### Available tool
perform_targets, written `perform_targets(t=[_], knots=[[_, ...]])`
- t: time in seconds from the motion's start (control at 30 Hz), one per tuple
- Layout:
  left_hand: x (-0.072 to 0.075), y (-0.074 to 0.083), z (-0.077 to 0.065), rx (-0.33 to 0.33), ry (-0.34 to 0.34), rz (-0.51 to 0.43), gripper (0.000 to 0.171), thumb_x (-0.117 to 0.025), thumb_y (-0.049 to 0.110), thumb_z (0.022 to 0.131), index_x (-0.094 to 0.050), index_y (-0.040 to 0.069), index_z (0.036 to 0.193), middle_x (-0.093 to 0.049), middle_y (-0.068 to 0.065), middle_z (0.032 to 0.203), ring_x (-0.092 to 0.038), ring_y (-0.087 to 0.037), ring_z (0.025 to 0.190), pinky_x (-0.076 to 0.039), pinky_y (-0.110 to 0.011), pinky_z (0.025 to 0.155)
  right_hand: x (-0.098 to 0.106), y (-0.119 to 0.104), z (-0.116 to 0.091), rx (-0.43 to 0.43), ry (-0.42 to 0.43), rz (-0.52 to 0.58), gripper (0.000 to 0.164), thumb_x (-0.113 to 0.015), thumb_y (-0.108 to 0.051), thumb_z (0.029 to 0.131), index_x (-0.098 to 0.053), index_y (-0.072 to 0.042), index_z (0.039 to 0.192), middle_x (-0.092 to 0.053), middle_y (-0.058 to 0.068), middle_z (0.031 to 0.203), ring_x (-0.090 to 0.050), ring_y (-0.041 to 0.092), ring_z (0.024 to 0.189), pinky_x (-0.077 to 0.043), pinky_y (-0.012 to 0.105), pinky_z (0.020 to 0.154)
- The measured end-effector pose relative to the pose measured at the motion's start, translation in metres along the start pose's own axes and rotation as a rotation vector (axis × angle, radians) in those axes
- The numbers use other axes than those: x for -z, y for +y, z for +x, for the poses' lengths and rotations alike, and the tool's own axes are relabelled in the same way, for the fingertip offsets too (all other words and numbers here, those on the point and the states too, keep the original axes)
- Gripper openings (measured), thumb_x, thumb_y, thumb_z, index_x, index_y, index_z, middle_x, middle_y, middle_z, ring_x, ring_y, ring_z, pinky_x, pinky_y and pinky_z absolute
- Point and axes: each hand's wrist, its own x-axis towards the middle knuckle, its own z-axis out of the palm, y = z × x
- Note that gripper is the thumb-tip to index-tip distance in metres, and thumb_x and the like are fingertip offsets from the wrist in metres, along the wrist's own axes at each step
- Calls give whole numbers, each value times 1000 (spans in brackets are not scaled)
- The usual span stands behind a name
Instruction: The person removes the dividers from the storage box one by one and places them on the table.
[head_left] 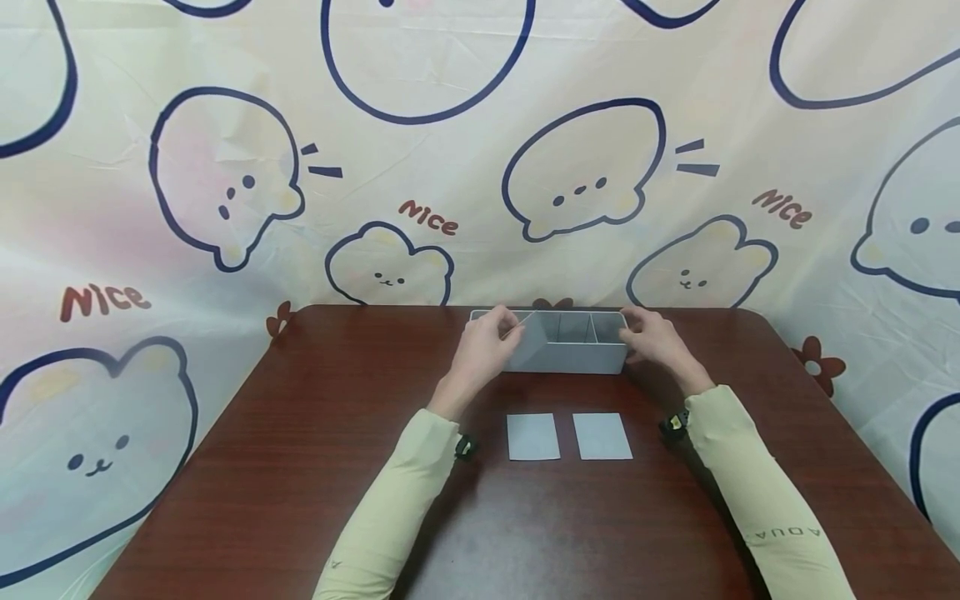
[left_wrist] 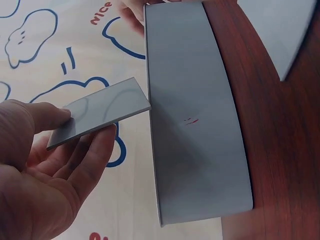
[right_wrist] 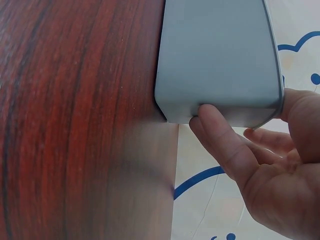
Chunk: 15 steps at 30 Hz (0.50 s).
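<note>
A long grey divided box (head_left: 570, 360) stands toward the back of the table, with upright partitions (head_left: 593, 327) showing inside its right part. Between thumb and fingers, my left hand (head_left: 483, 343) pinches a thin flat grey panel (left_wrist: 102, 110). One corner of that panel comes right to the box's rim in the left wrist view. My right hand (head_left: 662, 343) holds the box's right end; in the right wrist view its fingers (right_wrist: 220, 131) lie against the end wall, below the rim. Two similar light grey panels, a left one (head_left: 533, 437) and a right one (head_left: 603, 437), lie flat in front of the box.
The dark red-brown wooden table (head_left: 300, 492) reaches back to a cloth backdrop (head_left: 480, 150) printed with cartoon bears. Small red marks (left_wrist: 191, 120) show on the box's front wall. Both forearms wear light green sleeves, with dark wrist bands.
</note>
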Motion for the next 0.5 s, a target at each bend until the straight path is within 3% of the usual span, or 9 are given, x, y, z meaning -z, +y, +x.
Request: perform_targets(t=[0.27, 0.5], knots=[[3, 1, -6, -1, -40, -6, 13, -63, 25, 96, -62, 15, 104, -69, -3, 95, -61, -13, 63, -52, -23, 57, -1, -1, 1, 4, 10, -4, 56, -49, -17, 97, -34, -3, 149, -56, 32, 125, -72, 25, 80, -60, 38, 67], [9, -2, -13, -31, -46, 35, 12, -64, 23, 95, -63, 15, 104, -71, -3, 98, -62, -13, 72, -54, -24, 66, -2, 1, 2, -5, 8, -7, 57, -49, -17, 98, -32, -4, 150, -56, 32, 126, -72, 23, 77, -60, 38, 68]])
